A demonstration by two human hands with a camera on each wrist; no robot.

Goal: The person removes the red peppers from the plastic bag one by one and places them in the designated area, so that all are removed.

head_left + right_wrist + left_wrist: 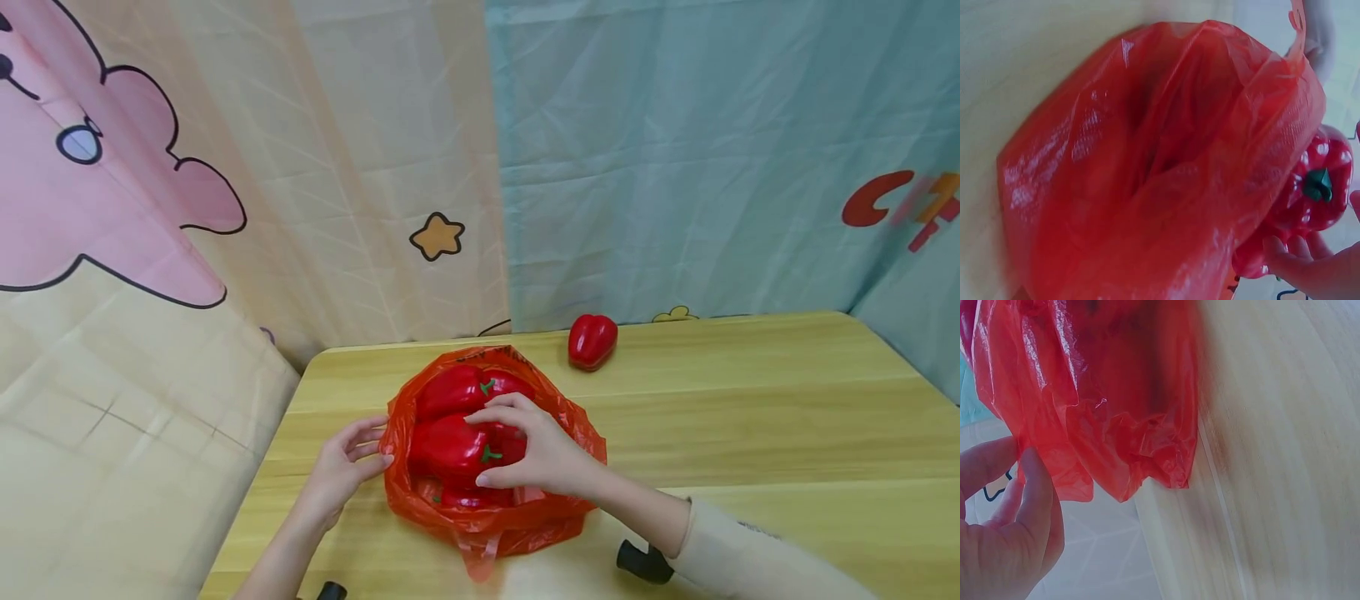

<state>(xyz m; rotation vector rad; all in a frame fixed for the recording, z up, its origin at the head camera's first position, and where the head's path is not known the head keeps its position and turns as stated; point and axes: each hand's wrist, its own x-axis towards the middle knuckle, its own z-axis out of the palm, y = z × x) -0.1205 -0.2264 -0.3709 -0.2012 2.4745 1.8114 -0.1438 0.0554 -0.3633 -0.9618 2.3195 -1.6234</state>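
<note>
Pinching the crinkled red plastic bag (543, 537) at its left rim, the left hand (345, 471) could, if its hold slackens, let it sag onto the right hand (549, 450), whose fingers curve wide above glossy red bell peppers (448, 443) inside.

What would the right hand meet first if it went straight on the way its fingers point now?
Likely the red pepper in the plastic bag, the one whose stem shows between the thumb and fingers of the right hand. Depth is unclear; they may already touch.
</note>
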